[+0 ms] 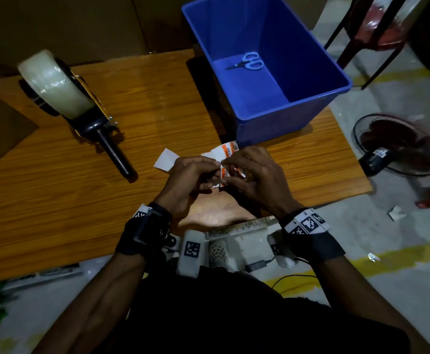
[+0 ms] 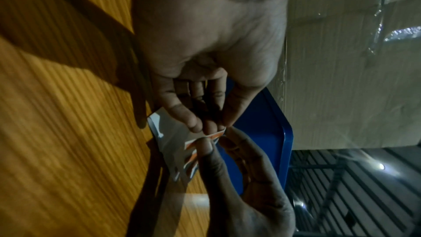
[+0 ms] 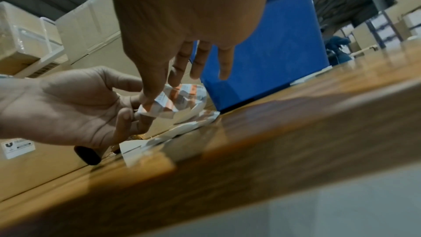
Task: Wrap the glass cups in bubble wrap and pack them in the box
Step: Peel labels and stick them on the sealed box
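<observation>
Above the worktop (image 1: 157, 103) I am seeing left hand (image 1: 188, 180) and right hand (image 1: 254, 175) fingers both pinching an orange-and-white label (image 1: 225, 159), seemingly peeling it for sticking.

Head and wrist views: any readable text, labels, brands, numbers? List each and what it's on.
None can be read as words.
Orange and white sticker pinched by both hands: print too blurred.
Label on cardboard box: a symbol and lines of print, too small.
Wrist bands: square coded markers only, no words.
Tape dispenser: yellow side markings, illegible.
</observation>
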### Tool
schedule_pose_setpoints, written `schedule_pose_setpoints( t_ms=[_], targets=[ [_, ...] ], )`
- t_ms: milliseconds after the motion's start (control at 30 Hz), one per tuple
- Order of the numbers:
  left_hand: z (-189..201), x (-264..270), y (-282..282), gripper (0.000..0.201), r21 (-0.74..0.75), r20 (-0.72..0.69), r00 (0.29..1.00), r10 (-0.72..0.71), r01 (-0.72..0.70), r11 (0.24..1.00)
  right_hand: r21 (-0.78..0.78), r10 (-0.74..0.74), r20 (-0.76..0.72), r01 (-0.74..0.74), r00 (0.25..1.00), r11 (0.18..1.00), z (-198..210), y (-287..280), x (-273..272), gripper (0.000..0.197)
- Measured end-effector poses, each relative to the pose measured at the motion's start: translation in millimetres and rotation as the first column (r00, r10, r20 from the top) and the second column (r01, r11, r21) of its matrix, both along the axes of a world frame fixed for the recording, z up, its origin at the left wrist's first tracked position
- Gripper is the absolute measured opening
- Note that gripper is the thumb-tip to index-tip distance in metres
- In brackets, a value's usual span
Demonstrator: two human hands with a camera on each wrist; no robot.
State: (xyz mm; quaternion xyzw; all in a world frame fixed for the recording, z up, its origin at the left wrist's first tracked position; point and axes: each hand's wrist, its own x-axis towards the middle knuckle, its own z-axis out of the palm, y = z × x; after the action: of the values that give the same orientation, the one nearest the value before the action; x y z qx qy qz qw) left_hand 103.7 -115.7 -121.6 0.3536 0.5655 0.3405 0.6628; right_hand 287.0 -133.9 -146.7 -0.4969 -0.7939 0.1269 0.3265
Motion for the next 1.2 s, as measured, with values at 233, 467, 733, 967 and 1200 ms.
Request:
schedule_pose_setpoints(
  t_ms=[233,467,733,967,1200],
  targets=[
    [0.5,-0.7,7.6,0.011,-0.098,0.055,0.998,-0.044,0.050,0.994,0.005,-0.021,-0.073,0.022,0.997,1.000,-2.4,1.8,0.8,0.025],
    [4.4,0.2,15.1,0.010,-0.107,0.050,0.997,-0.052,0.058,0.993,0.021,-0.023,-0.117,0.026,0.993,0.999,-1.1,5.9,2.0,0.019],
    [4.4,3.3,18.9,0.012,-0.184,0.103,0.992,-0.066,0.085,0.979,0.011,-0.016,-0.111,0.017,0.994,1.000,-0.3,9.2,2.1,0.015],
    [4.4,5.8,20.6,0.007,-0.195,0.045,0.997,-0.070,0.077,0.978,0.012,-0.003,-0.083,0.004,0.997,1.000,-0.4,11.2,5.8,0.013],
    [7.8,3.6,21.3,0.011,-0.172,0.002,0.995,-0.103,0.102,0.980,0.006,-0.001,-0.069,0.001,0.998,1.000,-1.6,10.2,4.8,0.009]
  ],
)
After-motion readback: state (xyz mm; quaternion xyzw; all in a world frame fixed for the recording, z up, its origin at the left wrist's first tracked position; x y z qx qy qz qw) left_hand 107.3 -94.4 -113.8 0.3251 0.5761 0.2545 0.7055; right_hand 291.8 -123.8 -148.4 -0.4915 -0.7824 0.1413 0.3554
